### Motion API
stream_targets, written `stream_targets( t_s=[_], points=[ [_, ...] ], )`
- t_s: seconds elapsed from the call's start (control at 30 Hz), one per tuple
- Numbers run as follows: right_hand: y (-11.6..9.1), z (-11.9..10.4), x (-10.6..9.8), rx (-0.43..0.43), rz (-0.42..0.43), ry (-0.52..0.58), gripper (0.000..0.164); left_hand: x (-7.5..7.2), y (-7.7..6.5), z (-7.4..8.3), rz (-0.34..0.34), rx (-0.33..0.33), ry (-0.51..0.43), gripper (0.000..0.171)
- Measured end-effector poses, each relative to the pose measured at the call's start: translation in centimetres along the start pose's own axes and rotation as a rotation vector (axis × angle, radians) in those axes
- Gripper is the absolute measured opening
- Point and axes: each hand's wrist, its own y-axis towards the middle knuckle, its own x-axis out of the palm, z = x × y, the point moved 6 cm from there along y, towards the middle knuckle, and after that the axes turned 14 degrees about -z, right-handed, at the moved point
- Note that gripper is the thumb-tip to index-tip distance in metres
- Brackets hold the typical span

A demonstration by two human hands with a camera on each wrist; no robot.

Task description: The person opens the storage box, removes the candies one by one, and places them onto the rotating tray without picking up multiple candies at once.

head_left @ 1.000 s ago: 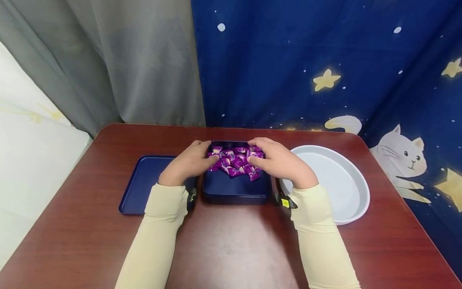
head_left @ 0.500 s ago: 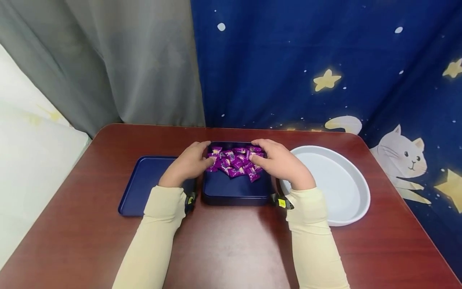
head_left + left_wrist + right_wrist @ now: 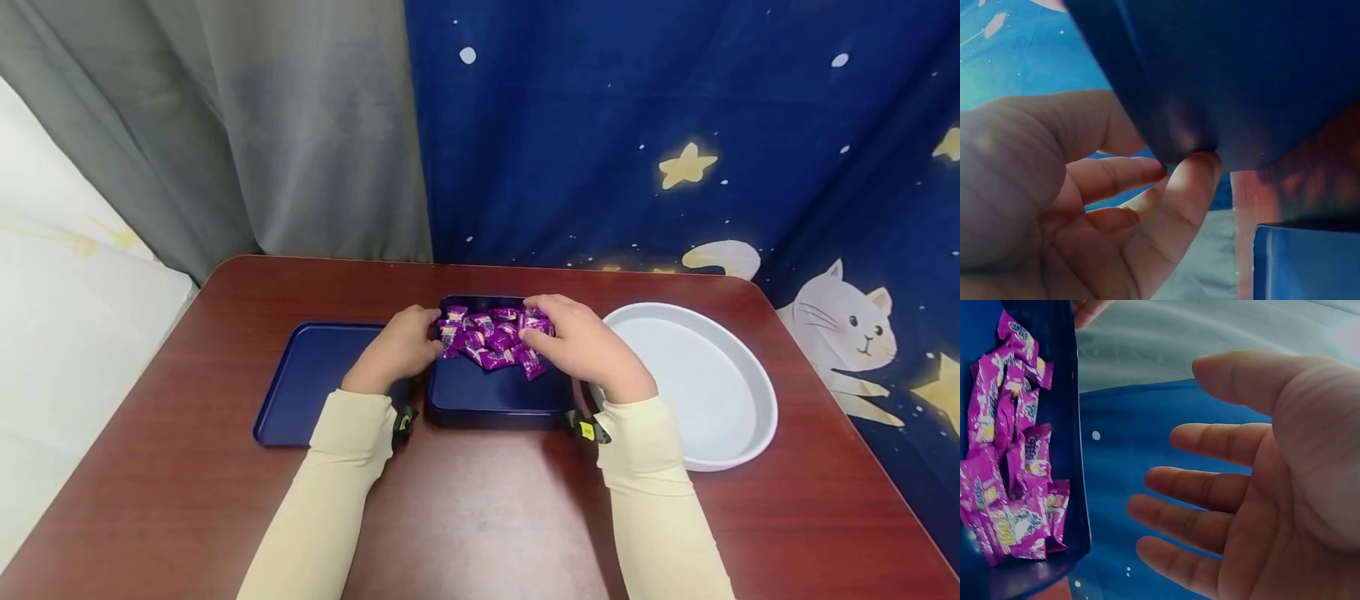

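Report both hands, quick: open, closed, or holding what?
Left hand: closed on the left wall of the navy box.
Right hand: open, holding nothing, at the box's right side.

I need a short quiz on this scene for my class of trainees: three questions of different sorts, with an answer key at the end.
1. Multiple choice: what lies inside the blue box?
A) Metal keys
B) Purple-wrapped packets
C) Wooden blocks

2. True or false: the round white dish stands on the table to the person's right of the box.

3. Short answer: going by the two wrist views, which of the person's hands touches the box?

Key:
1. B
2. True
3. The left hand, with its fingertips against the box; the right wrist view shows a gap between the right hand and the box.
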Motion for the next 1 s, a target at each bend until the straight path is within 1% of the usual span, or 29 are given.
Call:
stream_targets(
  t_s=[0.27,0.5,0.7,1.0],
  points=[
    [-0.5,-0.2,-0.3,-0.001,-0.003,-0.017,0.052,0.1,-0.6,0.7,-0.037,0.024,0.006,0.052],
    [-0.6,-0.9,0.0,-0.01,-0.026,0.004,0.052,0.2,-0.9,1.1,-0.066,0.049,0.019,0.052],
    [-0.4,-1.8,0.4,-0.038,-0.031,-0.012,0.048,0.2,-1.1,1.2,-0.073,0.068,0.037,0.051],
    [0.7,-2.1,2.0,-0.05,-0.062,-0.046,0.046,0.6,-1.4,1.2,-0.122,0.068,-0.008,0.051]
  ],
)
